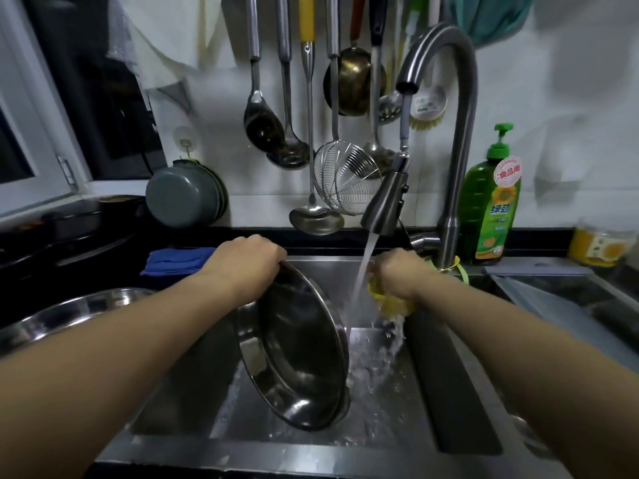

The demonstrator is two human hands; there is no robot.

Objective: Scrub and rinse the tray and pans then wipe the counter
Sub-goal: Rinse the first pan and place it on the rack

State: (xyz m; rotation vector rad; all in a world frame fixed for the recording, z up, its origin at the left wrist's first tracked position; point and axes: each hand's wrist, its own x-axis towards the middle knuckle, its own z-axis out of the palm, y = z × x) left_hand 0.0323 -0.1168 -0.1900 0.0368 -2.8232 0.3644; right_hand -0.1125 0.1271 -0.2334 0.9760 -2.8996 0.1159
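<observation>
A left hand [247,259] grips the top rim of a round steel pan [294,347] standing on edge in the sink [380,426], while the right hand [397,273] squeezes a yellow sponge [389,305] under the pull-out faucet's [385,202] running stream.

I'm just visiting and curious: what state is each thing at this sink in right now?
Tap: running.
Pan: tilted on edge in the sink, rim held by the left hand.
Yellow sponge: squeezed in the right hand, beside the stream.
Soap bottle: upright, capped.
Blue cloth: folded.
</observation>
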